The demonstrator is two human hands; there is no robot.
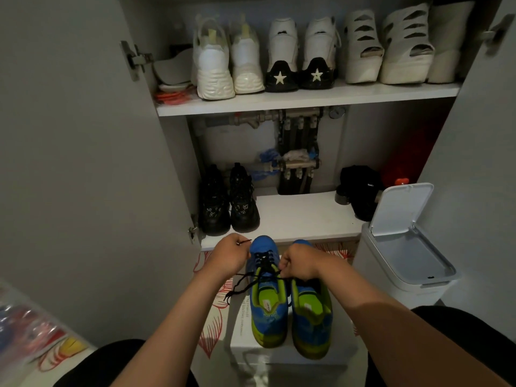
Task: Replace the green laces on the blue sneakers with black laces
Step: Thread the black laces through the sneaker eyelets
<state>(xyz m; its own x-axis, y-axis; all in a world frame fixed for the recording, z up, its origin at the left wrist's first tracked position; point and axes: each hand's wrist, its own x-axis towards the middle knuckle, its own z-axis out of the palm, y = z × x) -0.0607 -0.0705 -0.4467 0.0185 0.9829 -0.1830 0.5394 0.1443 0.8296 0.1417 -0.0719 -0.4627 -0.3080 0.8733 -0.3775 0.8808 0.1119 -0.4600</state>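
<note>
Two blue and lime-green sneakers stand side by side on a white box (245,337), toes pointing away from me. The left sneaker (268,297) carries a black lace (264,261) crossed through its eyelets. My left hand (227,254) grips one end of this lace, its tip sticking out above the fist, and a loose stretch trails down to the left of the shoe. My right hand (300,263) pinches the other end at the shoe's top eyelets. The right sneaker (311,311) is partly hidden under my right hand. No green lace is visible.
An open shoe cabinet stands ahead, with black boots (229,201) on its lower shelf (296,216) and white shoes (284,54) above. A white bin (402,241) with its lid up is at the right. A flowered mat (212,311) covers the floor.
</note>
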